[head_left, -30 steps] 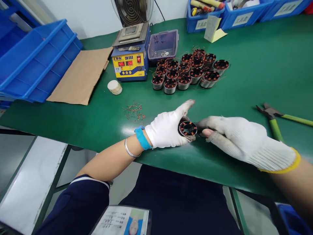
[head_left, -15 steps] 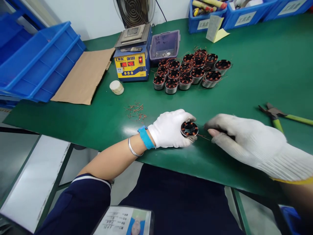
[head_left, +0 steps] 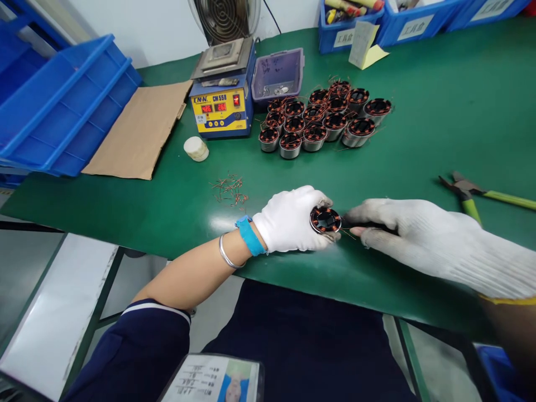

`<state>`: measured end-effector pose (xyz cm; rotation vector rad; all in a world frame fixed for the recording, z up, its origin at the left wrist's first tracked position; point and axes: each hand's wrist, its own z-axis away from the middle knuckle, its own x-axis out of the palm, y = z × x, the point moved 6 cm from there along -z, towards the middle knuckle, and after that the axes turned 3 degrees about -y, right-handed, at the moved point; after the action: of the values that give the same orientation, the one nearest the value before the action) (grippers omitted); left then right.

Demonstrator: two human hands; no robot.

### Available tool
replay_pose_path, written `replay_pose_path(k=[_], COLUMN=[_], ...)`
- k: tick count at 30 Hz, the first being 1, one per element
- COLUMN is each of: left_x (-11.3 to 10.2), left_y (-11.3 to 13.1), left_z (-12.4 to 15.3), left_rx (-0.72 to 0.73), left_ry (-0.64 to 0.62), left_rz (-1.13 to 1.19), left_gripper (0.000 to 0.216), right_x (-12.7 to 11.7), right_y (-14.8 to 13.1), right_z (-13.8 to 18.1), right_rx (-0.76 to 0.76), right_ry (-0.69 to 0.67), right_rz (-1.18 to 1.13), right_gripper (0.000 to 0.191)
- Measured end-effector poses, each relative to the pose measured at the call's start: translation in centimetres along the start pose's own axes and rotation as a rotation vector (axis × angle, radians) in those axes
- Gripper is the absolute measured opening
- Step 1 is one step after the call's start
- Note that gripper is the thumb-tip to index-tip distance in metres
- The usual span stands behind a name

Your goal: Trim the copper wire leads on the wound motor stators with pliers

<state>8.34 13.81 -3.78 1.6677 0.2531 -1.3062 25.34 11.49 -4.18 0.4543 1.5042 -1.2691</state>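
Observation:
My left hand (head_left: 293, 219), in a white glove, is closed around a motor stator (head_left: 325, 220) with black insulation and copper windings, its open face turned up. Thin copper wire ends (head_left: 348, 233) stick out from its right side. Close to them is my gloved right hand (head_left: 412, 237), thumb and forefinger brought together in a pinch at the stator's edge. The bare thumb tip shows through the glove, and the forefinger's tip is dark. Whatever lies between these fingertips is too small to make out.
Several wound stators (head_left: 314, 131) stand grouped behind my hands. Wire clippings (head_left: 229, 190) and a round white block (head_left: 196, 149) lie to the left, cutting pliers (head_left: 467, 192) to the right. Further back are a CM 558 unit (head_left: 221, 109), a purple bin (head_left: 278, 53), cardboard (head_left: 140, 125) and blue crates (head_left: 71, 111).
My right hand has moved left to the stator's wire ends, its fingertips now nearer the rim. My left hand keeps its hold on the stator. The whole view has shifted slightly.

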Motion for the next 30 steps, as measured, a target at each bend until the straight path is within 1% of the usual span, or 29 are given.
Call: replay_pose_path(k=[5, 10, 13, 17, 19, 24, 28, 30], left_x=[-0.1, -0.2, -0.3, -0.3, -0.2, -0.1, 0.2, 0.1], left_y=[0.0, 0.2, 0.2, 0.4, 0.4, 0.4, 0.0, -0.3], left_z=[-0.1, -0.1, 0.0, -0.1, -0.1, -0.1, -0.1, 0.0], left_rx=[0.022, 0.018, 0.029, 0.049, 0.044, 0.032, 0.044, 0.052], left_ry=[-0.021, -0.031, -0.04, -0.038, -0.041, -0.038, -0.059, -0.041], left_rz=[0.007, -0.003, 0.01, 0.007, -0.008, -0.026, 0.009, 0.078], left_gripper=[0.052, 0.047, 0.047, 0.047, 0.046, 0.047, 0.05, 0.053], right_x=[0.0, 0.4, 0.5, 0.3, 0.2, -0.1, 0.5, 0.4], right_y=[0.8, 1.5, 1.5, 1.4, 1.1, -0.3, -0.8, -1.0], right_z=[-0.5, -1.4, -2.0, -2.4, -2.2, -1.2, -0.8, -0.8], right_rx=[0.005, 0.042, 0.049, 0.043, 0.007, -0.109, -0.137, -0.125], right_ry=[-0.094, -0.171, -0.215, -0.205, -0.189, -0.005, 0.005, 0.03], right_rz=[-0.065, -0.246, -0.276, -0.196, -0.133, 0.091, 0.184, 0.199], right_gripper=[0.041, 0.04, 0.036, 0.033, 0.033, 0.036, 0.038, 0.036])
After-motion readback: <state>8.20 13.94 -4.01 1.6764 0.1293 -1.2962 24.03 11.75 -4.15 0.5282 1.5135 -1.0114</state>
